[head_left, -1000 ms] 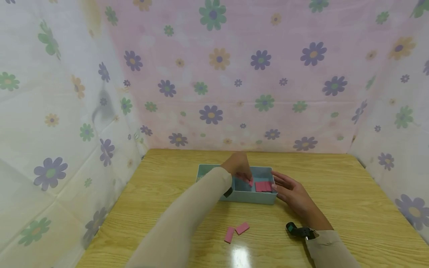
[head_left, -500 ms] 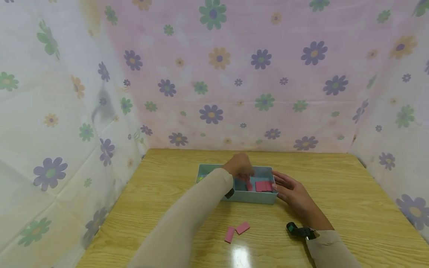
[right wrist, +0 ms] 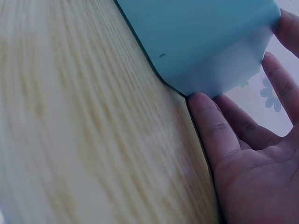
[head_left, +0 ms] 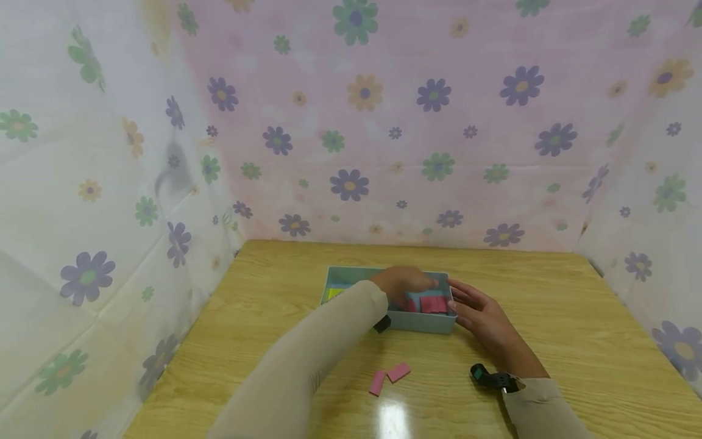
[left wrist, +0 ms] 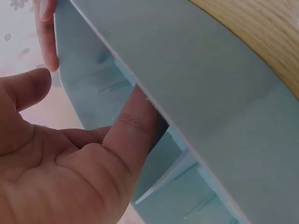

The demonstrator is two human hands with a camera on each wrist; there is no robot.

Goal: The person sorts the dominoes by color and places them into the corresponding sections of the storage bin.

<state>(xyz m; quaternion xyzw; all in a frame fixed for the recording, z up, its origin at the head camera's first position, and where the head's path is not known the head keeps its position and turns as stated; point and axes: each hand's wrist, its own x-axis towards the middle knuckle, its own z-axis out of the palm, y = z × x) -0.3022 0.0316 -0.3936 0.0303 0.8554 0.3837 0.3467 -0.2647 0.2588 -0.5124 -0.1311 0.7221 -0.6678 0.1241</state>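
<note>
A light blue divided box [head_left: 419, 323] sits on the table. The left hand [head_left: 403, 280] reaches over its back and down into the right compartment. In the left wrist view, its thumb [left wrist: 35, 86] stands apart while a finger [left wrist: 133, 123] dips behind the front wall, its tip hidden. A pink tile [head_left: 411, 305] lies just beneath that hand, left of several flat pink rectangular tiles [head_left: 433, 304]. At the box's right end, the right hand [head_left: 485, 314] rests extended fingers against the wall; fingertips [right wrist: 201, 100] touch the lower corner in the right wrist view.
Two more pink tiles, one upright-angled [head_left: 377, 383] and one slanted [head_left: 398, 372], lie on the wooden table [head_left: 274, 268] before the box. Something yellow [head_left: 335, 294] shows in the left compartment, partly behind the left sleeve [head_left: 307, 353]. Floral cloth [head_left: 384, 195] encloses the back and sides.
The left hand let go of a pink tile inside the box and its fingers spread, moving slightly right. The right hand stays at the box's end.
</note>
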